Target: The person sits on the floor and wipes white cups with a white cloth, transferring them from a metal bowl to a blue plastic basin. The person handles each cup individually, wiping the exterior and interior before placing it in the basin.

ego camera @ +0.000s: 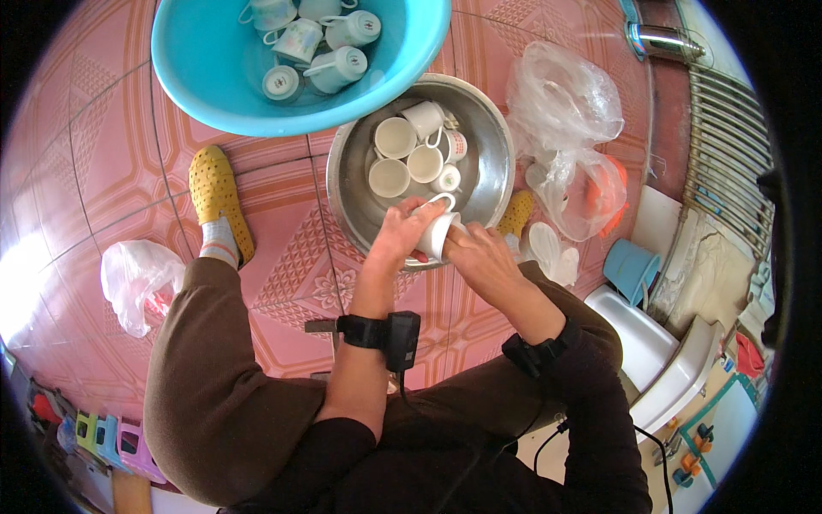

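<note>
My left hand grips a white mug by its body, with the handle between thumb and fingers. The mug is tilted, its mouth turned towards my right hand. Fingers of that hand reach into the mouth; whether they pinch the rim or hold something inside is hidden. Both hands are over the near edge of a steel basin. Inside it several white mugs stand or lie together, among them an upright mug, a mug with red print and a small cup with its base up.
A blue plastic tub holding several cups overlaps the basin's far rim. Clear plastic bags lie to the right, near a blue bucket and a pipe radiator. Another bag lies left, beyond my yellow clog.
</note>
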{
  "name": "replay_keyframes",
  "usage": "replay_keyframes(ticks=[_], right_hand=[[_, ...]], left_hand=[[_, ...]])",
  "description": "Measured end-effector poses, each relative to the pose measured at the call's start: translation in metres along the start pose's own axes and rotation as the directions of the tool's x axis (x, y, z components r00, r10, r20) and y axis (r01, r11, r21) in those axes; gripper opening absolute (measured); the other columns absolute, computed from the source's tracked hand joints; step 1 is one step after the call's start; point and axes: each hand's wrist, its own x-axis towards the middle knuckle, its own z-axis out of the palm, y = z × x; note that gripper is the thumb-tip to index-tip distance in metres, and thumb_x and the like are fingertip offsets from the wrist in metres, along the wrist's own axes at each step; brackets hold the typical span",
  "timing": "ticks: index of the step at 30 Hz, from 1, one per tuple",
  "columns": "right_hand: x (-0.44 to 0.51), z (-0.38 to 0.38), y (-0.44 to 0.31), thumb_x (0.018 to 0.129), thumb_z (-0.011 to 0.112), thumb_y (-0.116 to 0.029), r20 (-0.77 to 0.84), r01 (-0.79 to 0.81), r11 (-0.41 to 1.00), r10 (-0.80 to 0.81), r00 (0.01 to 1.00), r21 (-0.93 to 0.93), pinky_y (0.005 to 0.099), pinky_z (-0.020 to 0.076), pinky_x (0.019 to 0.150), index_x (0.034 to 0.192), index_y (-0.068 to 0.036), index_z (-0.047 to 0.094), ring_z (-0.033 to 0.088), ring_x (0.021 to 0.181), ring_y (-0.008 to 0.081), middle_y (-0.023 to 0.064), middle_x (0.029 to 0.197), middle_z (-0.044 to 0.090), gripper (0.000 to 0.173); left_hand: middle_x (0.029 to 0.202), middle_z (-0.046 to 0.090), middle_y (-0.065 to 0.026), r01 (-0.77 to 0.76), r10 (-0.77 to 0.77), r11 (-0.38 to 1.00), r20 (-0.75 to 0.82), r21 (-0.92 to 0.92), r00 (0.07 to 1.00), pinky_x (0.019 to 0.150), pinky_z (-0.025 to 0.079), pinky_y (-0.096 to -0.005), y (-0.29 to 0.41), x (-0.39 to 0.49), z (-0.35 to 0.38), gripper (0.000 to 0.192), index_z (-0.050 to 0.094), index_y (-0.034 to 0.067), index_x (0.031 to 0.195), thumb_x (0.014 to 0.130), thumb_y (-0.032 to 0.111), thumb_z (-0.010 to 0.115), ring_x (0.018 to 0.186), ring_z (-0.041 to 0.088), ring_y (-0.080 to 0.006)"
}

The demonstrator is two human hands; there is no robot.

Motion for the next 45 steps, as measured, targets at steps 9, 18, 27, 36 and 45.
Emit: replay_keyframes(ticks=[9,18,27,36,45], right_hand=[[0.007,-0.014,0.004,0.080,0.057,-0.008,0.388,-0.419,0.076,0.258,0.885,0.905,0.0344,0.0506,0.057,0.100,-0.003,0.056,0.062,0.065,0.0211,0.0082,0.087,0.059,0.021],[0.011,-0.035,0.002,0.093,0.054,-0.025,0.442,-0.197,-0.674,0.212,0.871,0.712,0.0324,0.0538,0.059,0.117,-0.003,0.051,0.063,0.072,0.0208,0.0093,0.089,0.060,0.033],[-0.007,-0.032,-0.003,0.080,0.061,-0.002,-0.148,-0.106,0.869,0.201,0.968,0.484,0.0353,0.0486,0.085,0.116,-0.008,0.060,0.059,0.103,0.0291,0.0078,0.121,0.058,0.037],[-0.001,-0.021,0.007,0.075,0.061,-0.002,-0.207,-0.125,0.957,0.182,0.961,0.262,0.0339,0.0482,0.080,0.113,-0.012,0.063,0.059,0.098,0.0238,0.0063,0.120,0.061,0.040],[-0.018,-0.051,0.032,0.083,0.050,0.007,0.014,-0.153,0.215,0.538,0.843,0.965,0.0283,0.0479,0.088,0.123,0.003,0.055,0.060,0.104,0.0156,0.0105,0.117,0.062,0.040]], left_hand=[[0.077,0.063,-0.0016,-0.372,0.365,0.903,-0.073,-0.217,0.928,0.057,0.046,-0.0231,-0.006,0.009,0.022,0.016,0.061,0.002,0.087,0.083,0.016,0.068,0.068,0.056,-0.0072],[0.086,0.060,0.0002,-0.600,0.605,0.722,-0.104,-0.345,0.789,0.069,0.044,-0.0203,-0.010,0.013,0.031,0.008,0.059,0.003,0.094,0.086,0.006,0.059,0.078,0.054,-0.0057],[0.085,0.065,-0.0036,-0.280,0.247,0.791,-0.135,-0.544,0.960,0.046,0.047,-0.0252,-0.008,0.017,0.017,0.023,0.062,0.007,0.097,0.088,0.028,0.062,0.070,0.061,-0.0105],[0.079,0.064,-0.0010,-0.330,0.299,0.875,-0.143,-0.355,0.944,0.053,0.050,-0.0260,-0.008,0.018,0.024,0.020,0.065,0.007,0.093,0.086,0.026,0.065,0.069,0.060,-0.0090],[0.102,0.066,-0.0103,0.200,0.300,0.405,0.337,-0.892,0.892,0.059,0.057,-0.0366,-0.032,0.033,-0.004,0.044,0.059,0.011,0.112,0.094,0.048,0.043,0.084,0.066,-0.0263]])
